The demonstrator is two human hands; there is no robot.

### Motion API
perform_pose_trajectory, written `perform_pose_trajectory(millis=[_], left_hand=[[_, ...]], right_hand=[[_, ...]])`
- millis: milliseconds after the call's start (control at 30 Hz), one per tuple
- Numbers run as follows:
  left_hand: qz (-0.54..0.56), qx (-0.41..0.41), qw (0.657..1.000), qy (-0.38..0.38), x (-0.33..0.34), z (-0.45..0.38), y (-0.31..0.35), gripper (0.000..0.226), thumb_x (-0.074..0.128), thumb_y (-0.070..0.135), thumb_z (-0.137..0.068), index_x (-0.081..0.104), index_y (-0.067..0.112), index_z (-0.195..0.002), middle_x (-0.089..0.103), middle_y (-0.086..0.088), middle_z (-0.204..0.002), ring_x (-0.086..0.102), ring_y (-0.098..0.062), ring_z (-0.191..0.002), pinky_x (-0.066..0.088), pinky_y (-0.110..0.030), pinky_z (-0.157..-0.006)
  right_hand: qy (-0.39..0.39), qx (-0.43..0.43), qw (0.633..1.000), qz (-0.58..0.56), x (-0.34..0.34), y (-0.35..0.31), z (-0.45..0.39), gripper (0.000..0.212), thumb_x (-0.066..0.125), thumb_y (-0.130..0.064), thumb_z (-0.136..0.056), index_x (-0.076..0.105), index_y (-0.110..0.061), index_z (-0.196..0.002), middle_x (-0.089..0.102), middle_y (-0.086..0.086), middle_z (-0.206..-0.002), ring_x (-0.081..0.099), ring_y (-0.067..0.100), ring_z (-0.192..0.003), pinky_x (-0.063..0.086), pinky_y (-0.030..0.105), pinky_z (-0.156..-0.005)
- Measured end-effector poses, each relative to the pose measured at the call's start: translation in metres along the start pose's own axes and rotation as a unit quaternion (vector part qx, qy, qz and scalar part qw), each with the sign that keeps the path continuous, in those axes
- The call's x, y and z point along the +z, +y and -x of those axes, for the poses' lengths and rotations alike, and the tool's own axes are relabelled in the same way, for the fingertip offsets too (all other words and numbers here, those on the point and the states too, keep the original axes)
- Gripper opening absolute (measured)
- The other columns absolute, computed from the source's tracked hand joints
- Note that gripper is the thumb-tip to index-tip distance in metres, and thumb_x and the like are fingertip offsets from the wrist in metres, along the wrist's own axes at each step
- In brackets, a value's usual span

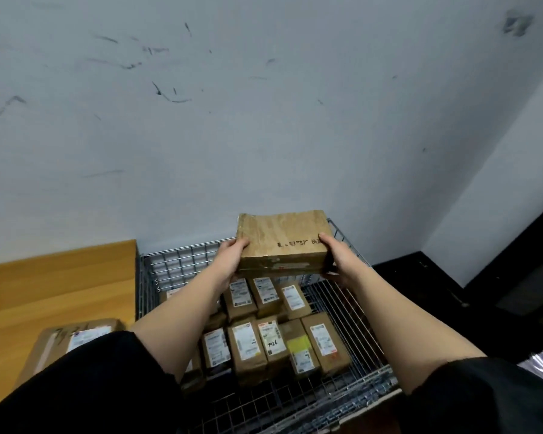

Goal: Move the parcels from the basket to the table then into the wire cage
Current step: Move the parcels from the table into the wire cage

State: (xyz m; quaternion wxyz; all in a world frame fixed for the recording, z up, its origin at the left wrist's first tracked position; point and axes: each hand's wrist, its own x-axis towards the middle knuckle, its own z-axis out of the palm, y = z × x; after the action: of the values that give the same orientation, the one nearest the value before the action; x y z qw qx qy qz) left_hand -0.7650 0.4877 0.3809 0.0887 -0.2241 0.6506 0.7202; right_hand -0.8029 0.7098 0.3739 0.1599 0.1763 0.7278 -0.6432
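Note:
I hold a brown cardboard parcel (281, 241) with black writing on its top above the far end of the wire cage (176, 264). My left hand (231, 256) grips its left end and my right hand (337, 255) grips its right end. Below it, several brown parcels with white labels (265, 335) stand packed in rows on the cage floor. One larger parcel (72, 339) lies on the wooden table (54, 286) at the left. The basket is not in view.
A scuffed white wall rises right behind the cage and table. Dark flooring (420, 277) and a black edge lie to the right of the cage. The cage's near rim (311, 399) runs just in front of my arms.

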Motion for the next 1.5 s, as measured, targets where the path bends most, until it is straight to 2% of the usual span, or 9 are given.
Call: perform_pose_trajectory(millis=[167, 400, 467, 567, 667, 800, 1000, 1133, 1500], left_hand=[[-0.008, -0.007, 1.000, -0.008, 0.011, -0.035, 0.000, 0.045, 0.049, 0.031, -0.098, 0.045, 0.007, -0.136, 0.058, -0.006, -0.102, 0.056, -0.012, -0.070, 0.041, -0.012, -0.033], [-0.026, -0.019, 0.999, -0.003, 0.031, -0.066, 0.004, 0.030, 0.046, 0.032, -0.100, 0.049, 0.013, -0.122, 0.055, -0.001, -0.085, 0.058, -0.014, -0.057, 0.039, -0.013, -0.033], [-0.026, -0.025, 0.999, 0.006, 0.039, -0.080, 0.002, 0.037, 0.046, 0.038, -0.098, 0.051, 0.015, -0.127, 0.058, 0.000, -0.088, 0.057, -0.014, -0.066, 0.045, -0.020, -0.051], [-0.030, -0.032, 0.999, 0.010, 0.057, -0.102, -0.005, 0.040, 0.047, 0.042, -0.097, 0.050, 0.020, -0.130, 0.062, -0.002, -0.100, 0.058, -0.016, -0.082, 0.048, -0.031, -0.073], [-0.031, -0.038, 0.999, 0.016, 0.087, -0.120, -0.010, 0.037, 0.043, 0.039, -0.099, 0.048, 0.019, -0.130, 0.059, -0.003, -0.106, 0.055, -0.012, -0.081, 0.046, -0.025, -0.061], [-0.003, -0.035, 0.998, 0.061, 0.142, -0.155, -0.029, 0.035, 0.038, 0.029, -0.103, 0.046, 0.014, -0.134, 0.054, 0.000, -0.101, 0.050, -0.007, -0.075, 0.046, -0.019, -0.052], [0.007, -0.101, 0.982, 0.157, 0.194, -0.216, -0.097, 0.043, 0.052, 0.033, -0.095, 0.042, 0.012, -0.131, 0.053, -0.012, -0.123, 0.052, -0.025, -0.101, 0.044, -0.039, -0.093], [0.022, -0.133, 0.974, 0.184, 0.214, -0.251, -0.142, 0.052, 0.057, 0.029, -0.093, 0.035, 0.013, -0.137, 0.051, -0.014, -0.129, 0.053, -0.029, -0.108, 0.046, -0.044, -0.099], [0.032, -0.149, 0.975, 0.162, 0.260, -0.373, -0.266, 0.080, 0.065, 0.011, -0.088, 0.015, 0.017, -0.149, 0.045, -0.013, -0.139, 0.047, -0.034, -0.127, 0.043, -0.050, -0.103]], right_hand=[[-0.014, 0.025, 0.999, 0.018, -0.008, 0.002, -0.025, 0.058, 0.053, -0.052, -0.091, 0.044, -0.013, -0.132, 0.057, 0.009, -0.109, 0.058, 0.021, -0.090, 0.049, 0.028, -0.060], [-0.014, 0.070, 0.997, 0.025, -0.027, 0.004, -0.071, 0.057, 0.048, -0.064, -0.087, 0.052, -0.017, -0.118, 0.060, 0.008, -0.101, 0.056, 0.022, -0.091, 0.052, 0.035, -0.075], [-0.029, 0.078, 0.996, 0.027, -0.033, 0.004, -0.088, 0.064, 0.048, -0.068, -0.085, 0.052, -0.015, -0.120, 0.062, 0.009, -0.101, 0.059, 0.023, -0.092, 0.054, 0.036, -0.079], [-0.034, 0.091, 0.995, 0.027, -0.046, 0.006, -0.114, 0.087, 0.055, -0.074, -0.077, 0.038, -0.015, -0.139, 0.063, 0.011, -0.110, 0.064, 0.023, -0.092, 0.057, 0.031, -0.062], [-0.043, 0.096, 0.994, -0.012, -0.066, 0.010, -0.151, 0.084, 0.058, -0.066, -0.080, 0.033, -0.014, -0.142, 0.063, 0.013, -0.113, 0.065, 0.023, -0.087, 0.054, 0.027, -0.052], [-0.058, 0.083, 0.995, -0.028, -0.100, 0.027, -0.214, 0.079, 0.058, -0.057, -0.085, 0.029, -0.014, -0.144, 0.058, 0.012, -0.117, 0.060, 0.026, -0.098, 0.053, 0.037, -0.070], [-0.076, 0.118, 0.989, -0.049, -0.132, 0.076, -0.292, 0.076, 0.060, -0.057, -0.083, 0.035, -0.012, -0.139, 0.058, 0.013, -0.121, 0.059, 0.026, -0.101, 0.053, 0.040, -0.078], [-0.068, 0.178, 0.980, -0.064, -0.136, 0.132, -0.336, 0.074, 0.060, -0.051, -0.087, 0.030, -0.012, -0.142, 0.055, 0.017, -0.124, 0.058, 0.033, -0.109, 0.051, 0.050, -0.092], [0.037, 0.241, 0.959, -0.146, -0.114, 0.271, -0.409, 0.067, 0.054, -0.046, -0.094, 0.019, -0.035, -0.150, 0.046, 0.013, -0.139, 0.053, 0.032, -0.110, 0.052, 0.047, -0.082]])
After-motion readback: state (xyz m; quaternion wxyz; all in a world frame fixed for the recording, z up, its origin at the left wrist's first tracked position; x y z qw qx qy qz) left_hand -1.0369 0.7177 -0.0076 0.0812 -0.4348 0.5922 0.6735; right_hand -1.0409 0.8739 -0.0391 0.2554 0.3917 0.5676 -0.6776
